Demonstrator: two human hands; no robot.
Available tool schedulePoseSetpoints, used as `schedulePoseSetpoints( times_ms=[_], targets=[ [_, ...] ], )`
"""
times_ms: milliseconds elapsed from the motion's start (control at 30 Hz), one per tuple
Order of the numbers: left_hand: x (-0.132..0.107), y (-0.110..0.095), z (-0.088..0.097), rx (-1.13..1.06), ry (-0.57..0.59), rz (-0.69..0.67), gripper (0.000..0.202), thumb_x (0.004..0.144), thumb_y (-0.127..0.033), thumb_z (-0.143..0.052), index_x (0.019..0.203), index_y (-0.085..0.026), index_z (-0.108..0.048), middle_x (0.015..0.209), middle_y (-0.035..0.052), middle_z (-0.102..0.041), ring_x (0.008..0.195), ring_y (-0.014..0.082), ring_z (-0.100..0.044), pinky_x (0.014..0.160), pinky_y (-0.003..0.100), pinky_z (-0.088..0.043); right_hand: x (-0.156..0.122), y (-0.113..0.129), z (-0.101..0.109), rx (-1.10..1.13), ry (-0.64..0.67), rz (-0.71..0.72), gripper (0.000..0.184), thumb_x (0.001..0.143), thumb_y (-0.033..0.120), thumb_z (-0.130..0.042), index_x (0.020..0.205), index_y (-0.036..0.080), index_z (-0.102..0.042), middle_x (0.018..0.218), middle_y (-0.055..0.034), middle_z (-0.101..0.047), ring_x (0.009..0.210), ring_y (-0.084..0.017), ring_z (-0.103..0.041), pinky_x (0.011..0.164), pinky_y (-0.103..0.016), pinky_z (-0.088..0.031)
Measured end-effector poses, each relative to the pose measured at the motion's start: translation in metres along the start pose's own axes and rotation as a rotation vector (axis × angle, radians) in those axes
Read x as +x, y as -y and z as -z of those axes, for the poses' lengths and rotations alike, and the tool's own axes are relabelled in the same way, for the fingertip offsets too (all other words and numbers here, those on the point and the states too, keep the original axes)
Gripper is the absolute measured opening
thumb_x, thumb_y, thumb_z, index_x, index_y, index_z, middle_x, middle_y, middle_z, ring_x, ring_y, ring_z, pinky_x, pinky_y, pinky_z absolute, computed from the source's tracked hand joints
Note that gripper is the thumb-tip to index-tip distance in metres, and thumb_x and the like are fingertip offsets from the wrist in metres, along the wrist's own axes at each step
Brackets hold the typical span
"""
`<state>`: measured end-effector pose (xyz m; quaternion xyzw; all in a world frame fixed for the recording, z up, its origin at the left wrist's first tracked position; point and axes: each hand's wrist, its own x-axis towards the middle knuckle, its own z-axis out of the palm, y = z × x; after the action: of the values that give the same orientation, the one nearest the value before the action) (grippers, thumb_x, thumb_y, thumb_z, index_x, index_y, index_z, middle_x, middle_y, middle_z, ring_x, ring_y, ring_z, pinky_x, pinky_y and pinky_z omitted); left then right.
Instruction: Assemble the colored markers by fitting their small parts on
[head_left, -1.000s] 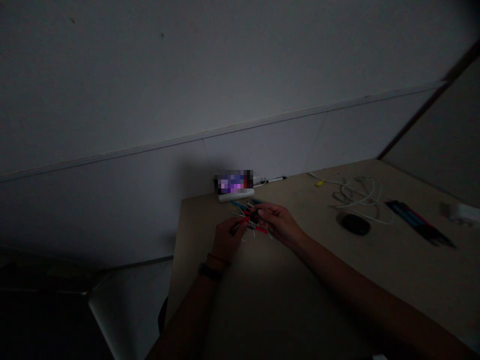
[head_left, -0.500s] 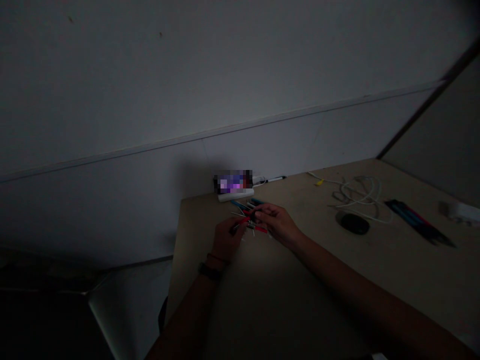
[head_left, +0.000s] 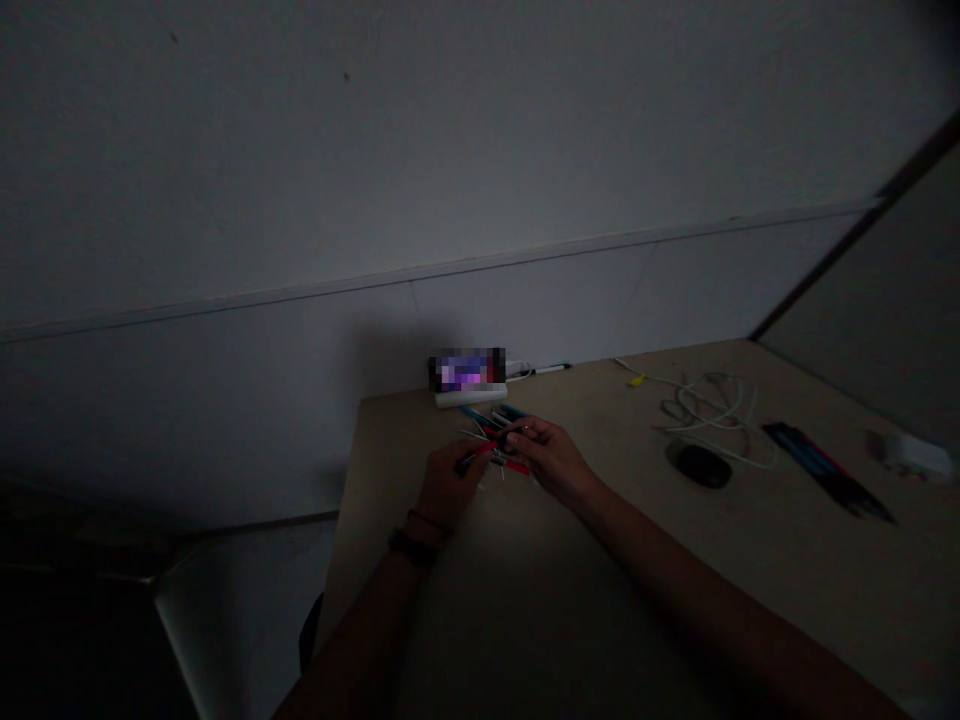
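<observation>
Dim grey wall (head_left: 450, 180) fills most of what we see, and below it a pale beige desk (head_left: 600, 600) runs from the middle to the right edge. Both forearms reach up from the bottom and meet near the desk's far left corner. The left hand (head_left: 448, 482), a dark band at its wrist, and the right hand (head_left: 553, 458) sit just apart, knuckles up.

Well to the right lie a loose white coiled cable (head_left: 712, 408), a long dark flat strip with red and blue lines (head_left: 825, 466) and a black oval object (head_left: 699, 465). A white block (head_left: 471, 399) stands against the wall beyond the hands.

Between the hands, touching both sets of fingertips, we find the heap of thin red, blue and white sticks (head_left: 496, 440). The left fingers are curled closed about a red stick (head_left: 484, 452) at the heap's near edge. The right fingers are bent close together on top of the heap; we cannot tell whether they grip a piece.
</observation>
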<state>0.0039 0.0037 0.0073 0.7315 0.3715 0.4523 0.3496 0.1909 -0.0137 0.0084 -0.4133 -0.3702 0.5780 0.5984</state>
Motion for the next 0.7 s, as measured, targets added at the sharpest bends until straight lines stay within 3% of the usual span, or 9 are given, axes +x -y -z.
schedulePoseSetpoints(
  times_ms=[167, 267, 400, 500, 600, 700],
  targets=[
    [-0.002, -0.001, -0.001, -0.003, -0.020, -0.005, 0.020, 0.093, -0.030, -0.066, 0.101, -0.018, -0.079, 0.098, 0.0083, -0.081, 0.090, 0.0210, -0.075, 0.083, 0.031, -0.059, -0.005, 0.004, -0.002, 0.045, 0.051, -0.012, 0.044, 0.069, 0.035, -0.092, 0.110, 0.027, -0.077, 0.113, -0.0063, -0.078, 0.095, -0.021, -0.075, 0.081, -0.035, -0.062],
    [-0.003, -0.002, -0.001, 0.010, -0.023, -0.009, 0.020, 0.094, -0.031, -0.065, 0.099, -0.019, -0.080, 0.093, 0.0071, -0.081, 0.085, 0.0204, -0.075, 0.079, 0.030, -0.058, -0.008, 0.006, -0.003, 0.025, 0.069, -0.006, 0.038, 0.071, 0.036, -0.091, 0.106, 0.026, -0.078, 0.116, -0.0074, -0.078, 0.102, -0.024, -0.074, 0.086, -0.038, -0.062],
    [-0.004, 0.000, -0.002, 0.020, -0.020, -0.031, 0.021, 0.093, -0.033, -0.065, 0.101, -0.020, -0.080, 0.094, 0.0069, -0.081, 0.086, 0.0209, -0.076, 0.079, 0.030, -0.058, -0.007, 0.002, -0.002, -0.017, 0.002, 0.003, 0.030, 0.067, 0.039, -0.093, 0.087, 0.022, -0.078, 0.100, -0.0063, -0.079, 0.085, -0.019, -0.074, 0.076, -0.032, -0.063],
    [-0.005, 0.003, -0.004, 0.028, -0.021, -0.045, 0.021, 0.092, -0.033, -0.066, 0.102, -0.021, -0.080, 0.096, 0.0068, -0.081, 0.088, 0.0209, -0.076, 0.083, 0.031, -0.059, -0.006, -0.001, 0.000, -0.043, -0.039, 0.002, 0.032, 0.067, 0.042, -0.094, 0.084, 0.022, -0.076, 0.087, -0.0034, -0.077, 0.075, -0.016, -0.072, 0.070, -0.029, -0.063],
    [-0.005, 0.003, -0.005, 0.040, -0.007, -0.065, 0.021, 0.091, -0.032, -0.066, 0.103, -0.022, -0.080, 0.100, 0.0067, -0.081, 0.091, 0.0213, -0.076, 0.084, 0.031, -0.058, -0.009, 0.001, -0.001, -0.027, -0.010, 0.029, 0.033, 0.067, 0.044, -0.093, 0.085, 0.023, -0.074, 0.097, -0.0054, -0.079, 0.084, -0.020, -0.074, 0.076, -0.034, -0.064],
    [-0.005, 0.000, -0.004, 0.036, -0.029, -0.047, 0.022, 0.093, -0.034, -0.064, 0.101, -0.021, -0.080, 0.098, 0.0074, -0.081, 0.087, 0.0211, -0.075, 0.080, 0.030, -0.058, -0.012, 0.005, -0.003, 0.006, 0.041, 0.020, 0.041, 0.068, 0.041, -0.093, 0.102, 0.027, -0.075, 0.111, -0.0064, -0.078, 0.101, -0.024, -0.073, 0.087, -0.040, -0.064]
  ],
)
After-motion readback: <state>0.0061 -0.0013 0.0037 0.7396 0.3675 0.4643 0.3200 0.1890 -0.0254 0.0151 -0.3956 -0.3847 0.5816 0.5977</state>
